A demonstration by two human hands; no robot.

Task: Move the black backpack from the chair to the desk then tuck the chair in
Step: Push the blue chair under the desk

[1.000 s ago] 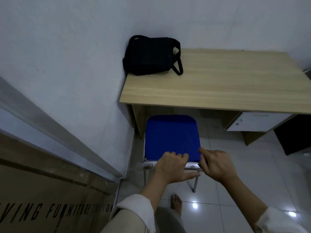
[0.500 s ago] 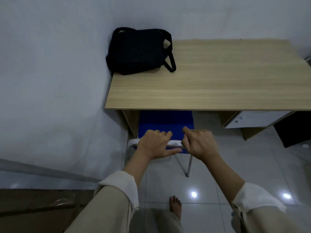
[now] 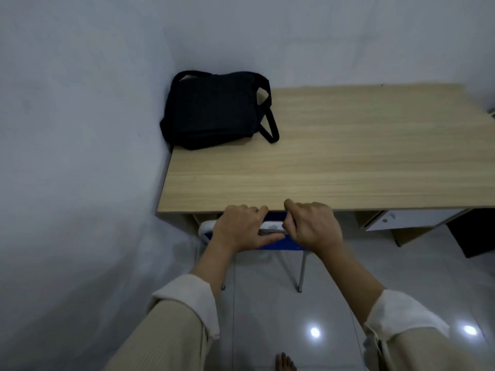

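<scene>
two hands are on the top rail of the chair (image 3: 270, 246): the left hand (image 3: 241, 231) is curled over the rail with fingers closed on it and thumb stretched along its near face, and the right hand (image 3: 313, 227) is closed on the same rail just beside it, index finger raised and touching or nearly touching the front edge of the bench (image 3: 348, 162). the black backpack (image 3: 214, 108) lies on the bench at its far left corner, against the wall (image 3: 80, 129), well apart from both hands; that half of the task reads as complete. the deciding relation is rail to bench edge: the rail runs left to right, parallel to the edge and directly below and in front of it, with the blue seat hidden beneath the top. judgement: the chair is near fully tucked; little forward travel appears to remain, and the knuckles stand to meet the edge first. neither hand is clearly nearer. materials: bench top in pale wood-grain laminate, flat and square-edged; chair in blue fabric on thin metal legs (image 3: 301, 271), with a pale rounded frame corner at left; backpack of soft, slumped dark cloth with a loose strap loop; floor (image 3: 267, 317) of glossy pale tile.
</scene>
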